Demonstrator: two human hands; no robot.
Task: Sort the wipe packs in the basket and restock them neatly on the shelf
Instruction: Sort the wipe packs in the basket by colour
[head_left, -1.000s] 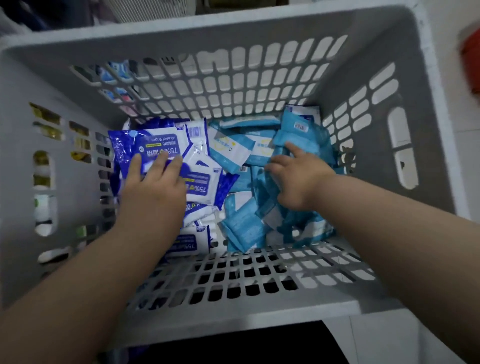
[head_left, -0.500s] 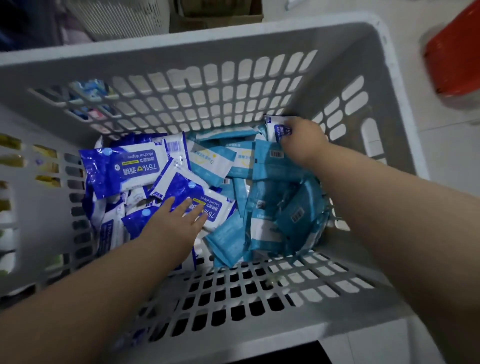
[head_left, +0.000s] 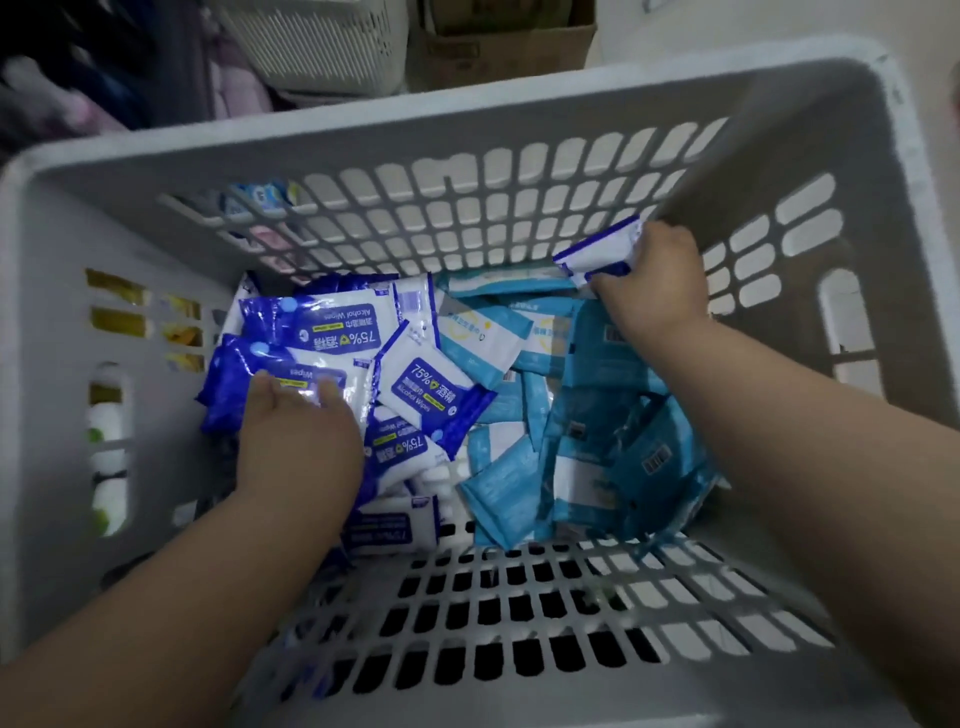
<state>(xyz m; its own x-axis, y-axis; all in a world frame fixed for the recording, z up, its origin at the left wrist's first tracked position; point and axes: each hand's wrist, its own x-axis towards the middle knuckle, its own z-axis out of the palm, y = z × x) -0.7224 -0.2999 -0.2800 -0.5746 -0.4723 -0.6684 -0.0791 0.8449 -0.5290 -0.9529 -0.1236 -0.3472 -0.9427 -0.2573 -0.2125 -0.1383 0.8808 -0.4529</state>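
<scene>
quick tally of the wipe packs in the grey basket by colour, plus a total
dark blue and white packs: at least 6, one held in the right hand
light blue packs: at least 7, heaped and overlapping
total: at least 13; the overlap may hide more

The left forearm (head_left: 182, 613) and right forearm (head_left: 831, 467) are bare up to the picture's edge; both are thick and rounded; the left hand (head_left: 296, 441) and right hand (head_left: 654, 280) are bare, with short fingers.
</scene>
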